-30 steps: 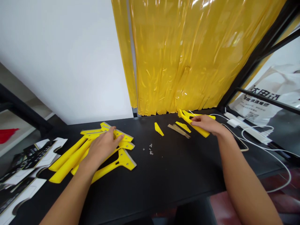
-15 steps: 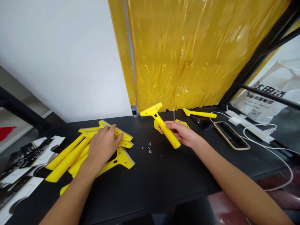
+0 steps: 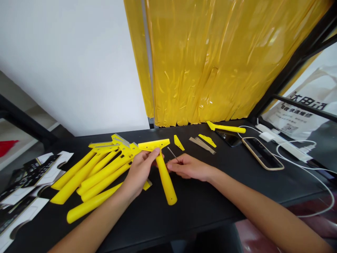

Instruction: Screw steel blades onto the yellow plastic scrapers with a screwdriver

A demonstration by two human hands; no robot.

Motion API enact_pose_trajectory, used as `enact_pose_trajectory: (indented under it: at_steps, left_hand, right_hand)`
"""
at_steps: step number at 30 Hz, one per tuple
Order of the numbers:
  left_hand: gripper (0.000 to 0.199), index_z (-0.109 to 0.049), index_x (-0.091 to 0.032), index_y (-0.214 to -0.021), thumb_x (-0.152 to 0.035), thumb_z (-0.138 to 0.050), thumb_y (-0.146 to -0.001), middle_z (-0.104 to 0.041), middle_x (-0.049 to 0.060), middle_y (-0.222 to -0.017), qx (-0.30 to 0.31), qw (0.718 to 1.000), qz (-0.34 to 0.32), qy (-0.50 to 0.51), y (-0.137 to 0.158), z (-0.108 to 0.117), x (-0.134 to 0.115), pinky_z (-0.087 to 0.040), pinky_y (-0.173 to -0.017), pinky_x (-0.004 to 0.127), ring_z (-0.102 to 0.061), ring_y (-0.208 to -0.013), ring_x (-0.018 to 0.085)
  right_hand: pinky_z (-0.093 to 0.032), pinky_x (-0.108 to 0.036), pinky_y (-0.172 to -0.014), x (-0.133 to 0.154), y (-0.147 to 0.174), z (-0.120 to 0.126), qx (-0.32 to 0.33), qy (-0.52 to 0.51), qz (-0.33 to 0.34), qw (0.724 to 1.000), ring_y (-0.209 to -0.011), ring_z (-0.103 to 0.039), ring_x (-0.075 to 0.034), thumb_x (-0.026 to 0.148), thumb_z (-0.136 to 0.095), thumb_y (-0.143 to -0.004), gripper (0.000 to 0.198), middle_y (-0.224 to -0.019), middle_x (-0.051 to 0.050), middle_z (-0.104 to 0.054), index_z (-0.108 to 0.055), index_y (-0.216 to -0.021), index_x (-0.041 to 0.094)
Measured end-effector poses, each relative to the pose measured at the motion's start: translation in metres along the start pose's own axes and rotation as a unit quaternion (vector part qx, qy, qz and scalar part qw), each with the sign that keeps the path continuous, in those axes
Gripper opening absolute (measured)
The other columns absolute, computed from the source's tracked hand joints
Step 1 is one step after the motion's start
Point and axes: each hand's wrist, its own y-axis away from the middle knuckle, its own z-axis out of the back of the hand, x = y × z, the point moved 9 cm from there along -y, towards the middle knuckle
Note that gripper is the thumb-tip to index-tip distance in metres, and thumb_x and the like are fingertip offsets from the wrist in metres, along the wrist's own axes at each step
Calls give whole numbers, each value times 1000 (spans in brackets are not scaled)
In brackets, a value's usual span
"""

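My left hand (image 3: 140,170) is closed on the neck of a yellow scraper (image 3: 167,182), thumb on top. The scraper's head points away from me and its handle comes down toward me. My right hand (image 3: 188,167), just right of the handle, has its fingers closed around a screwdriver (image 3: 173,153) with a thin metal shaft; its handle is hidden in the fingers. Left of and partly behind my left hand lies a pile of yellow scrapers (image 3: 105,172). Beyond my right hand are a loose yellow clamp plate (image 3: 179,142), another yellow plate (image 3: 207,140) and thin metal blades (image 3: 202,144).
A lone yellow scraper (image 3: 226,128) rests by a dark phone (image 3: 229,138) at the back right. Nearby are another phone (image 3: 263,153), a power strip (image 3: 286,142) and white cables. Printed card sleeves (image 3: 34,182) lie at the left. Yellow plastic film (image 3: 200,70) hangs behind the table.
My left hand has left the pile and taken hold of the scraper that was in my right hand. The right hand has come nearer and left, keeping the screwdriver, uncovering plates and blades.
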Motion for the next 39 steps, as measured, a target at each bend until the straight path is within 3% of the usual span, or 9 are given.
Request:
enact_pose_trajectory:
  at_steps: [3,6,8,14,20,25,31,35,39]
  left_hand:
    - [32,-65,-14,-80,-46,-70,-83,-67,5,-78,-9,998,29,57,1,2,-2,-51,-66,27,-63,-68,16]
    - [35,-58,-17,-77,-50,-66,-84,-61,0,-69,13,997,62,54,2,-1,-4,-42,-45,24,-52,-47,10]
    - [35,-55,-18,-77,-51,-65,-85,-61,-1,-69,28,997,72,29,3,-2,-3,-39,-41,23,-48,-42,9]
    - [31,-52,-20,-74,-47,-62,-87,-62,-1,-65,40,994,98,-18,1,-1,7,-39,-37,24,-47,-39,9]
    - [27,-53,-22,-77,-44,-63,-87,-62,-2,-65,41,994,96,-19,-4,2,6,-39,-35,25,-48,-39,11]
    - [27,-53,-22,-76,-44,-62,-88,-62,-1,-66,47,995,75,-37,-4,3,5,-39,-36,25,-49,-40,11]
    - [29,-53,-21,-75,-45,-59,-90,-63,1,-69,64,995,47,-59,-5,2,2,-40,-38,25,-51,-40,10]
    - [28,-51,-21,-75,-43,-60,-90,-63,0,-68,60,994,45,-75,-5,2,-2,-40,-37,25,-50,-40,10]
    - [28,-50,-21,-75,-43,-58,-91,-63,0,-69,71,993,51,-84,-3,-2,-3,-39,-37,25,-50,-39,10]
  right_hand:
    - [-41,-25,-62,22,9,47,-157,185,85,966,-66,-54,-12,44,-54,-95,33,-87,-3,-71,-76,-97,19]
    - [-40,-27,-65,32,24,93,-281,381,84,877,-68,-56,-15,39,-58,-93,27,-77,-2,-67,-77,-92,20]
    - [-40,-27,-67,31,28,110,-312,446,70,836,-69,-56,-16,37,-61,-91,22,-76,-1,-63,-77,-98,22]
    - [-43,-26,-70,17,16,107,-313,519,46,794,-79,-62,-17,36,-60,-93,29,-93,-4,-64,-73,-117,27]
    - [-40,-29,-64,16,54,167,-417,571,-127,695,-80,-65,-24,52,-54,-92,39,-92,-10,-70,-76,-102,21]
    - [-35,-29,-57,-1,73,206,-338,558,-190,733,-68,-62,-22,67,-67,-75,49,-79,-8,-71,-74,-87,20]
    - [-36,-27,-59,-6,64,197,-328,552,-174,747,-72,-64,-19,52,-67,-81,32,-81,-5,-72,-74,-89,21]
    - [-38,-27,-60,0,54,182,-308,597,-165,722,-79,-66,-22,61,-65,-81,43,-92,-7,-74,-74,-98,22]
    - [-40,-28,-62,3,50,173,-309,632,-184,687,-84,-69,-25,50,-63,-85,31,-91,-9,-74,-75,-91,22]
